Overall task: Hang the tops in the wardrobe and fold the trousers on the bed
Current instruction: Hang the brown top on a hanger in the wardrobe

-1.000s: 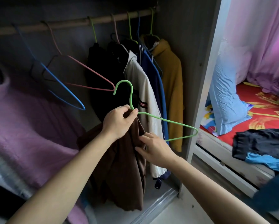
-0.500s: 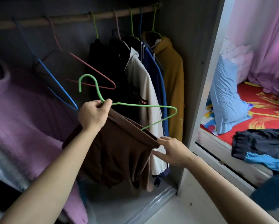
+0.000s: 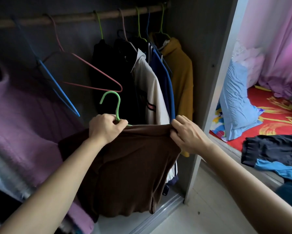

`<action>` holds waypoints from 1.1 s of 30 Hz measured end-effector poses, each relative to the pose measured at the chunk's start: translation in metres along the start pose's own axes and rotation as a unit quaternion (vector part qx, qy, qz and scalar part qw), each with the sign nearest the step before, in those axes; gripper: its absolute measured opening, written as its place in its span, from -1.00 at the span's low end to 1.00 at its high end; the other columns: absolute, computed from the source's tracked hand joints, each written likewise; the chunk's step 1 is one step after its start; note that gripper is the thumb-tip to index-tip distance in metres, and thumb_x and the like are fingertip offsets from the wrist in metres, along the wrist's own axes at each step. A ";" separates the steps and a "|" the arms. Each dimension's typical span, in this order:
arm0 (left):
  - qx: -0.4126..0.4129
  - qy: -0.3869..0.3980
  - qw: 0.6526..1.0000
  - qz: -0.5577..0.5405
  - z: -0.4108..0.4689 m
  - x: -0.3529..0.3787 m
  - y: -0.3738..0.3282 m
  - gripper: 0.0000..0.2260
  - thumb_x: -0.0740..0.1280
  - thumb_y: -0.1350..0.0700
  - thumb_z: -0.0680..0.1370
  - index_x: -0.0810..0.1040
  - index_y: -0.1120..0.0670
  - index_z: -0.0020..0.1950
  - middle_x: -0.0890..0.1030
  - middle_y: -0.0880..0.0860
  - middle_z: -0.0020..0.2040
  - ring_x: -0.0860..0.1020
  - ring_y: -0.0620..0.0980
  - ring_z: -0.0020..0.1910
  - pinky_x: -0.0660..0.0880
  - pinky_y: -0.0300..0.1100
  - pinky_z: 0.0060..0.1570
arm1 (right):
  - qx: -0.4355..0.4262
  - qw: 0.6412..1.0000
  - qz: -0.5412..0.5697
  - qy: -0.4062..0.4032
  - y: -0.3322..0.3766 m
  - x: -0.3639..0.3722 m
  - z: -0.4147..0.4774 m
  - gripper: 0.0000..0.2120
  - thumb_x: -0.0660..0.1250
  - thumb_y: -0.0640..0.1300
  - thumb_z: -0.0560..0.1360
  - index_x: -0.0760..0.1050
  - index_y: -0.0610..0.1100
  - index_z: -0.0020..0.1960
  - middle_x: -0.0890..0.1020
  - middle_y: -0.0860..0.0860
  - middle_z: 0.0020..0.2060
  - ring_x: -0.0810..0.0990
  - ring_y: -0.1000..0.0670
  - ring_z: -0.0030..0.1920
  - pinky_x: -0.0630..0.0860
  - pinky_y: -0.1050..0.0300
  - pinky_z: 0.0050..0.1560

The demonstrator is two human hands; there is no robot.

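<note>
The left hand (image 3: 106, 128) is gripping the neck of a green coated-wire hanger (image 3: 119, 107) together with one shoulder of a dark brown ribbed knit top (image 3: 130, 166), with its fingers curled tight around both. The right hand (image 3: 185, 134) is pinching the top's other shoulder edge and pulling the fabric level between the two hands. The top is hanging in front of the open grey wardrobe (image 3: 201, 65), well below its wooden rail (image 3: 74, 18). The hanger's hook is pointing up, clear of the rail. At the rail's right end a black top (image 3: 108, 73), a cream jacket (image 3: 150, 85), a navy jacket (image 3: 165, 78) and a mustard hoodie (image 3: 180, 73) are hanging side by side. Further left, a pink wire hanger (image 3: 98, 70) and a blue wire hanger (image 3: 57, 86) are dangling bare. Dark trousers with a light blue panel (image 3: 273, 149) are lying crumpled at the near edge of the red-sheeted bed (image 3: 268, 115).
</note>
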State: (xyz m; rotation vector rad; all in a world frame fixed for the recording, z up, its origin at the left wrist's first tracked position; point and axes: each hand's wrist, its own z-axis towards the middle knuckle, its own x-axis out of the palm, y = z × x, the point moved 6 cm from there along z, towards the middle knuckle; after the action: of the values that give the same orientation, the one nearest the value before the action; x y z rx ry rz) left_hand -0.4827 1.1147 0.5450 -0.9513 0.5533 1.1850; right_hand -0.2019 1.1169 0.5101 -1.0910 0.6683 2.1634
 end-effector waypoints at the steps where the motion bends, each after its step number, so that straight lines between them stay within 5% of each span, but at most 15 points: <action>1: 0.011 0.004 1.000 -0.008 0.000 0.002 -0.006 -0.54 0.18 -0.27 0.35 0.35 0.06 -0.55 0.42 -0.07 -0.59 0.47 -0.03 -0.49 0.34 -0.17 -0.35 | -0.006 1.000 0.010 -0.010 0.006 -0.003 0.008 -0.86 0.22 -0.13 0.59 0.42 -0.17 -0.11 0.39 0.01 -0.21 0.33 0.03 -0.21 0.30 0.17 -0.14; 6: 0.008 0.019 0.998 -0.061 0.008 0.003 -0.019 -0.55 0.17 -0.30 0.42 0.48 0.03 -0.42 0.50 -0.06 -0.51 0.54 -0.02 -0.41 0.41 -0.12 -0.31 | -0.044 0.996 0.067 0.025 0.032 -0.001 0.032 -0.88 0.20 -0.14 0.59 0.40 -0.18 -0.08 0.43 -0.01 -0.17 0.39 -0.01 -0.18 0.40 0.02 -0.09; 9: -0.020 0.096 0.972 -0.214 0.005 0.013 -0.018 -0.62 0.33 -0.28 0.46 0.61 0.03 -0.21 0.67 -0.04 -0.28 0.63 -0.07 -0.24 0.52 -0.09 -0.12 | -0.001 0.985 0.165 0.058 0.029 0.007 0.033 -0.81 0.14 0.05 0.62 0.43 -0.03 0.10 0.47 0.09 -0.06 0.47 0.08 -0.10 0.45 0.12 -0.06; 11: -0.041 0.124 0.943 -0.306 -0.001 0.018 -0.020 -0.68 0.44 -0.23 0.44 0.60 0.02 -0.17 0.69 -0.04 -0.26 0.61 -0.13 -0.27 0.50 -0.22 -0.18 | 0.022 0.982 0.180 0.055 0.022 0.008 0.037 -0.73 0.10 0.17 0.65 0.43 0.04 0.19 0.49 0.12 -0.01 0.52 0.11 -0.05 0.47 0.19 -0.02; 14: -0.046 0.126 0.922 -0.364 -0.004 0.022 -0.028 -0.72 0.50 -0.17 0.42 0.58 0.03 -0.18 0.62 -0.08 -0.36 0.51 -0.21 -0.35 0.42 -0.38 -0.28 | -0.010 0.990 0.115 0.081 0.027 0.013 0.044 -0.75 0.13 0.15 0.66 0.43 0.00 0.06 0.50 0.12 -0.13 0.54 0.06 -0.15 0.52 0.06 -0.11; 17: -0.077 0.080 0.915 -0.388 -0.002 0.017 -0.028 -0.76 0.48 -0.13 0.46 0.60 0.03 -0.17 0.59 -0.12 -0.30 0.51 -0.20 -0.30 0.44 -0.34 -0.21 | -0.013 0.993 0.115 0.023 0.025 0.004 0.051 -0.77 0.18 0.00 0.68 0.48 -0.11 -0.02 0.56 0.05 -0.23 0.56 -0.02 -0.22 0.50 -0.03 -0.17; 22: -0.015 -0.140 0.974 -0.176 -0.027 -0.010 -0.008 -0.67 0.28 -0.16 0.57 0.48 0.02 -0.28 0.51 0.00 -0.26 0.53 0.08 -0.17 0.48 -0.01 -0.09 | 0.020 0.992 0.127 -0.001 0.002 -0.010 0.054 -0.78 0.17 -0.06 0.68 0.52 -0.16 0.01 0.60 -0.01 -0.20 0.56 -0.01 -0.20 0.49 0.00 -0.15; 25: -0.060 -0.064 0.992 -0.087 -0.056 0.025 0.002 -0.58 0.28 -0.36 0.45 0.47 -0.02 -0.28 0.50 -0.04 -0.25 0.53 0.05 -0.14 0.48 -0.05 -0.18 | 0.024 0.989 0.144 0.000 0.003 -0.009 0.050 -0.76 0.17 -0.05 0.68 0.52 -0.17 0.00 0.59 -0.01 -0.21 0.55 0.00 -0.21 0.48 0.00 -0.14; 27: -0.117 0.024 0.993 -0.022 -0.068 0.058 0.011 -0.52 0.36 -0.42 0.35 0.54 -0.03 -0.07 0.54 -0.03 -0.06 0.51 0.02 0.04 0.51 -0.04 -0.07 | 0.031 0.987 0.159 -0.001 0.004 -0.008 0.049 -0.75 0.18 -0.06 0.68 0.51 -0.19 -0.04 0.58 -0.04 -0.23 0.53 -0.03 -0.21 0.46 -0.02 -0.15; 30: -0.187 0.067 0.980 -0.020 -0.067 0.084 0.020 -0.47 0.41 -0.33 0.39 0.54 -0.02 0.21 0.52 0.06 0.14 0.46 0.09 0.21 0.49 -0.04 0.05 | 0.048 0.981 0.186 0.007 0.008 -0.006 0.048 -0.76 0.20 -0.07 0.67 0.52 -0.20 -0.04 0.58 -0.06 -0.23 0.53 -0.04 -0.20 0.45 0.00 -0.16; 33: -0.186 0.051 0.980 -0.057 -0.052 0.088 0.020 -0.69 0.35 -0.10 0.56 0.61 0.01 0.23 0.58 0.11 0.13 0.52 0.14 0.17 0.48 -0.04 0.06 | 0.074 0.973 0.220 0.005 0.009 -0.005 0.042 -0.77 0.22 -0.03 0.66 0.56 -0.14 -0.03 0.60 0.00 -0.23 0.55 0.05 -0.21 0.48 0.06 -0.19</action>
State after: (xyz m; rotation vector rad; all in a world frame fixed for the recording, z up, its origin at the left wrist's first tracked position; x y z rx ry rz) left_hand -0.4684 1.1182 0.4419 -1.3506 0.3557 1.1613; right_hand -0.2278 1.1378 0.5384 -0.9386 1.1473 2.4236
